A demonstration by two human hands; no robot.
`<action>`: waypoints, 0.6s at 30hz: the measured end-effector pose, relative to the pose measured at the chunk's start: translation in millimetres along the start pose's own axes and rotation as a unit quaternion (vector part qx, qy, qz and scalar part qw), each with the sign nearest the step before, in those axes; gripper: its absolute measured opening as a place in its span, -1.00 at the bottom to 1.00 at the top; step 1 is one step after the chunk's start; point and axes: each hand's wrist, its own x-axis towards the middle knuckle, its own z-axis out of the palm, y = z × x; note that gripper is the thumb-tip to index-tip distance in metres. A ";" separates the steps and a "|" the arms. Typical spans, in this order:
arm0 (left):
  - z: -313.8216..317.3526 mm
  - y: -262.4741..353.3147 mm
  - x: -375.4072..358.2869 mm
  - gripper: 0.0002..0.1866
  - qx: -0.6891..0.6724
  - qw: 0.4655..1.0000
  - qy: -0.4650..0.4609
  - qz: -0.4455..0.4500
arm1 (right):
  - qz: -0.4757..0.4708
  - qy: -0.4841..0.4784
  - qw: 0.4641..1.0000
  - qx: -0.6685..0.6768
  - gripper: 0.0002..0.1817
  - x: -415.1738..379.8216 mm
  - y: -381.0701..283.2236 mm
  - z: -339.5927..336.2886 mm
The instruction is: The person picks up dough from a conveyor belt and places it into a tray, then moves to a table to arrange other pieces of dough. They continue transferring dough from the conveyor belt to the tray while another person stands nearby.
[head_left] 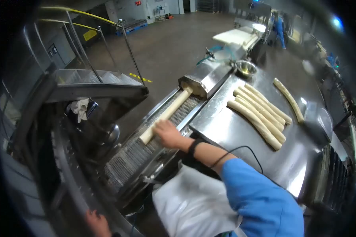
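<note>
As a dough rope (168,114) rides the mesh belt (134,154) at frame centre, the right hand (168,134) closes over its near end; the left hand (97,223), lower left, grips a rail. Lifting evenly should avoid stretching it. Finished ropes (259,114) lie on the worktop (225,130).

The floor (174,39) is smooth and brown, with yellow stripes (140,77) painted on it. Metal stairs (95,77) with yellow handrails (83,14) stand on one side. A blue pallet (132,27) sits far back by the pale wall (126,8). More shiny machines (249,27) stand far off, under a bright light (337,21).
</note>
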 end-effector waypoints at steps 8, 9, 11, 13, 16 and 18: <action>25.4 -34.8 12.4 -0.72 -0.009 0.998 0.023 0.054 | -0.087 -0.106 0.989 -0.056 -0.51 53.9 -92.9 34.5; 28.4 -38.2 12.6 -0.72 -0.008 0.998 0.025 0.051 | -0.090 -0.105 0.989 -0.055 -0.51 55.0 -100.2 28.2; 31.9 -40.2 11.6 -0.70 -0.010 0.996 0.062 0.069 | -0.072 -0.105 0.988 -0.083 -0.68 53.5 -109.5 23.1; 34.7 -42.0 10.9 -0.70 -0.018 0.994 0.073 0.077 | -0.024 -0.080 0.996 0.029 -0.63 45.3 -101.4 11.4; 39.3 -48.2 16.5 -0.73 -0.025 0.995 0.061 0.077 | 0.031 0.101 0.933 0.343 -0.51 12.2 -42.7 -12.7; 36.2 -44.4 13.3 -0.76 -0.024 0.997 0.036 0.068 | 0.228 0.136 0.796 0.544 -0.53 -36.6 16.3 -37.9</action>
